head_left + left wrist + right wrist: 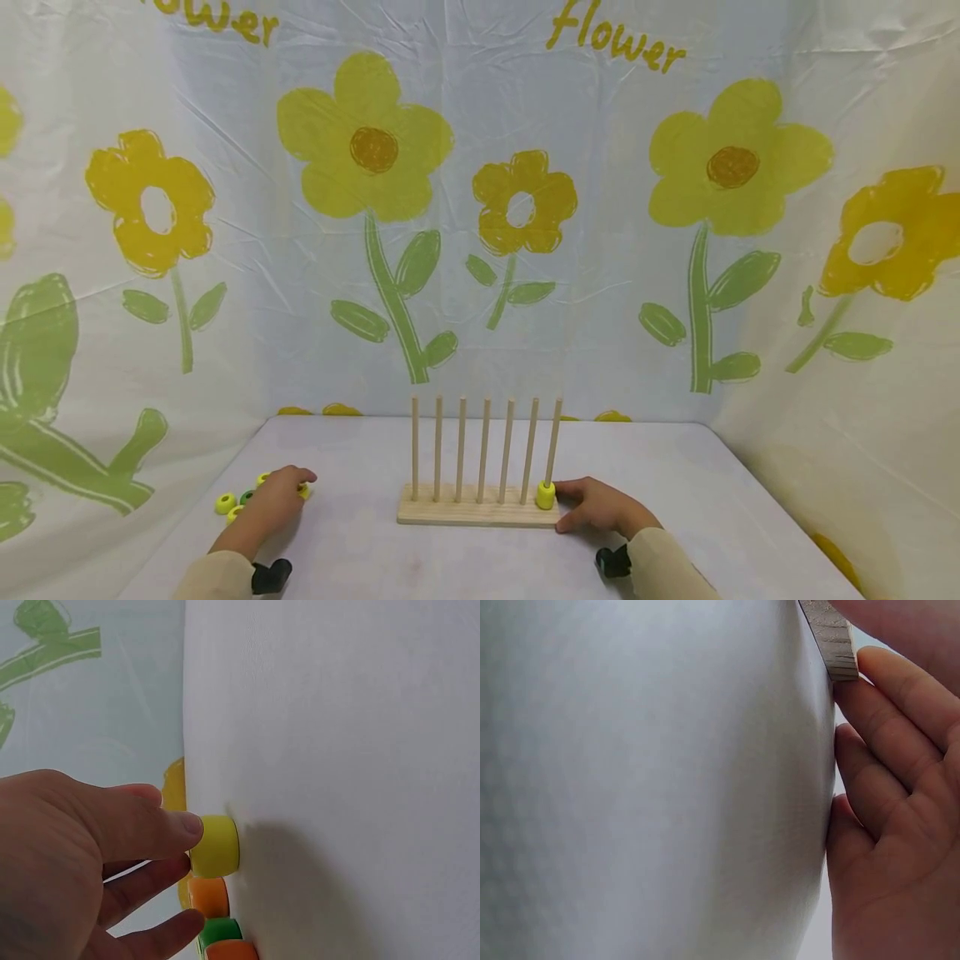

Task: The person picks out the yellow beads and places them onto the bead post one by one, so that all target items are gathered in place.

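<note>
On the left of the table, my left hand (272, 507) pinches a yellow bead (217, 849) between thumb and fingers, the bead low at the tabletop. Orange beads (209, 898) and a green bead (220, 928) lie close beside it in the left wrist view. My right hand (600, 507) grips the right end of a wooden base (476, 517), thumb at the near corner and fingers behind. Several upright wooden pegs (485, 450) stand in a row on this base. One peg, the rightmost, carries yellow beading (546, 497) at its foot.
More beads lie around the left hand, among them a yellow one (225, 503) near the table's left edge. The white tabletop (360, 550) ends at a flower-printed cloth (600, 292) hanging behind and at both sides.
</note>
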A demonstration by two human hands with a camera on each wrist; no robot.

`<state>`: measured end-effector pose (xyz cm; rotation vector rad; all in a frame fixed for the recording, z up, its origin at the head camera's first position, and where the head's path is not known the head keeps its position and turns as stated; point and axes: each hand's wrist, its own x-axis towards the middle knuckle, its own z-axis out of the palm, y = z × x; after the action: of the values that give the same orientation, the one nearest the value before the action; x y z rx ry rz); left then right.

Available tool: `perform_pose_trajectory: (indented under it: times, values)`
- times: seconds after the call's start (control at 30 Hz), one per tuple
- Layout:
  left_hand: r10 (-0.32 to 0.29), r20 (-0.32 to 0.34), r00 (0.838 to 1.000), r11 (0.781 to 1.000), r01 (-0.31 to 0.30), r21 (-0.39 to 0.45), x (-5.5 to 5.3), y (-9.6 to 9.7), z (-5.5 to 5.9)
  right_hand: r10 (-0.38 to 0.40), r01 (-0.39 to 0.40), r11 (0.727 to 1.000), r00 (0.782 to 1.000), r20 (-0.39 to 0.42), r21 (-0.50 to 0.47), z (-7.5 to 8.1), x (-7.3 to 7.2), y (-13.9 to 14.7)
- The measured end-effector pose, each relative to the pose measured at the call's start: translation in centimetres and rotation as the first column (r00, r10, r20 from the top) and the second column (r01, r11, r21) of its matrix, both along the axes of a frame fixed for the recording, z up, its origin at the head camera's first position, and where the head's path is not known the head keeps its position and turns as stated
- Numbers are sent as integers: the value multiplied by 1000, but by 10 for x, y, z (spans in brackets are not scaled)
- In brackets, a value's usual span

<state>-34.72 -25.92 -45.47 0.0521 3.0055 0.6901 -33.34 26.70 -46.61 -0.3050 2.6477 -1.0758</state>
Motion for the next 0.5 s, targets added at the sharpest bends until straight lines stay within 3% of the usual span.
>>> perform_pose_trajectory:
  times: [0.5]
  values:
    - [7,-26,1000,1000,-7,-4,3,4,0,3,-3,1000,1000,-1,17,-3,-2,1]
